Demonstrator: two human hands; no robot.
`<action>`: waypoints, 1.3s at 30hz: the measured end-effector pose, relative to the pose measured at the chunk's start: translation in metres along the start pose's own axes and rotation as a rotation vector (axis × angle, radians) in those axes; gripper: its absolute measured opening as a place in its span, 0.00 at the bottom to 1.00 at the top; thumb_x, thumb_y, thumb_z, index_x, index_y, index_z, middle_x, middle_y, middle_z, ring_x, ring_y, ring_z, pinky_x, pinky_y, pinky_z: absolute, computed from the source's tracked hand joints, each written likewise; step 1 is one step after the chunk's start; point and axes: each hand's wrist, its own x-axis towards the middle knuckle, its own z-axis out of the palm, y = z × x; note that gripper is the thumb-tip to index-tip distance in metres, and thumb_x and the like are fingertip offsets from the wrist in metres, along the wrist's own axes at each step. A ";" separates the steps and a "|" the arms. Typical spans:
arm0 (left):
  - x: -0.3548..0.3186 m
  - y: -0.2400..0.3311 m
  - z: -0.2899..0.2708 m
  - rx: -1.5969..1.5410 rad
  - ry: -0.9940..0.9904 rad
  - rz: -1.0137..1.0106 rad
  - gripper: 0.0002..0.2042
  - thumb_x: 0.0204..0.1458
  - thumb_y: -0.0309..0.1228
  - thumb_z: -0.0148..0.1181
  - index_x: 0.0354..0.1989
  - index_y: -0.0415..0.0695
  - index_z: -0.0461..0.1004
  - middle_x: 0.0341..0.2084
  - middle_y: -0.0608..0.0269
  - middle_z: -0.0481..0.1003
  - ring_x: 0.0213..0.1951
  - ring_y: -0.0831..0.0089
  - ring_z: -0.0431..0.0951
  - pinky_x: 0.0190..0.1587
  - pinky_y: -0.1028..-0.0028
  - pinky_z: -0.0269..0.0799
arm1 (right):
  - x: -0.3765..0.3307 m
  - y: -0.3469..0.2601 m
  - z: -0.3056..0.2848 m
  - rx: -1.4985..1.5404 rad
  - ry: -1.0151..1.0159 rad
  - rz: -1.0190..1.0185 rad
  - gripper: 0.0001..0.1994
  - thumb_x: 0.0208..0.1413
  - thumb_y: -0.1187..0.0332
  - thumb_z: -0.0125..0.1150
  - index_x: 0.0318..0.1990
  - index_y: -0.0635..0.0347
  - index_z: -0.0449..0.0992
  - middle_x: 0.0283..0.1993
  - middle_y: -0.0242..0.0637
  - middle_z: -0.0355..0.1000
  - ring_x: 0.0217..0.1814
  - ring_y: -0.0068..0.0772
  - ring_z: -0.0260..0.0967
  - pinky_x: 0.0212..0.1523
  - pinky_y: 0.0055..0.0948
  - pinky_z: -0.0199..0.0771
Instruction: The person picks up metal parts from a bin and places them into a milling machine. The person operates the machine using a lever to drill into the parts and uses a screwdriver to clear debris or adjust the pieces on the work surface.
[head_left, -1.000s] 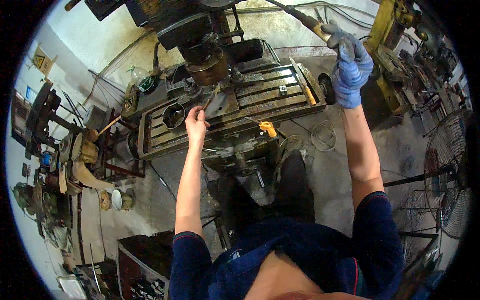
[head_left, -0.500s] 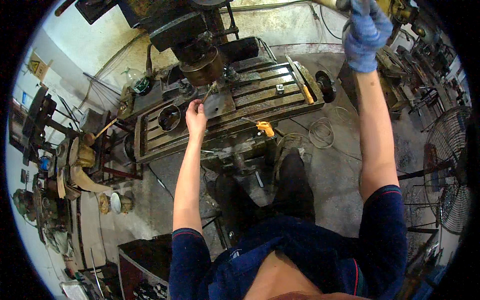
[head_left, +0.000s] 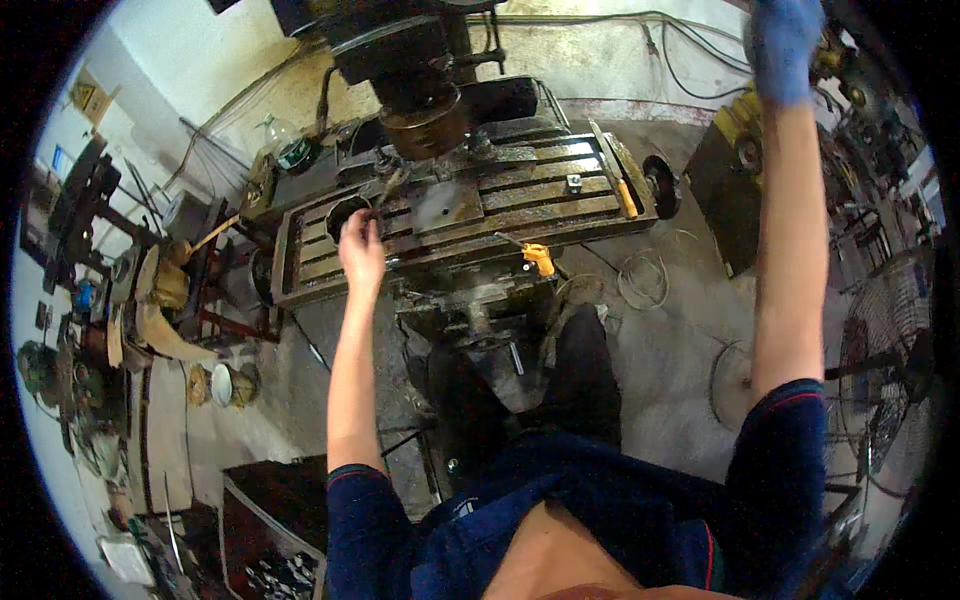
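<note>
My bare left hand (head_left: 361, 250) is closed in a pinch on a slim brush (head_left: 392, 188), partly blurred, whose tip points up and right. It is beside a round dark pot (head_left: 346, 210), with the fingers overlapping its near rim. The pot stands at the left end of a slotted machine table (head_left: 560, 225). A flat metal plate (head_left: 452, 207) lies right of the hand, below the machine's round spindle head (head_left: 425, 125). My right hand (head_left: 787, 50), in a blue glove, is raised at the upper right, smeared by motion; its fingers and anything in them cannot be made out.
A yellow air gun (head_left: 538, 259) hangs at the table's front edge. A file with a yellow handle (head_left: 626, 197) and a small metal block (head_left: 574, 183) lie on the right of the table. A wire-caged fan (head_left: 870, 370) stands at far right, a coiled hose (head_left: 643, 280) on the floor.
My left hand has moved left with the brush, from near the plate to the pot. My right hand has moved up and right. The view has shifted slightly.
</note>
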 end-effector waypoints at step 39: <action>-0.186 -0.032 -0.097 0.176 -0.509 -0.468 0.15 0.46 0.32 0.57 0.42 0.38 0.72 0.29 0.48 0.75 0.35 0.54 0.75 0.38 0.62 0.69 | -0.315 -0.045 -0.009 -0.691 -1.755 0.504 0.25 0.45 0.44 0.52 0.36 0.60 0.74 0.33 0.48 0.73 0.36 0.47 0.72 0.39 0.40 0.70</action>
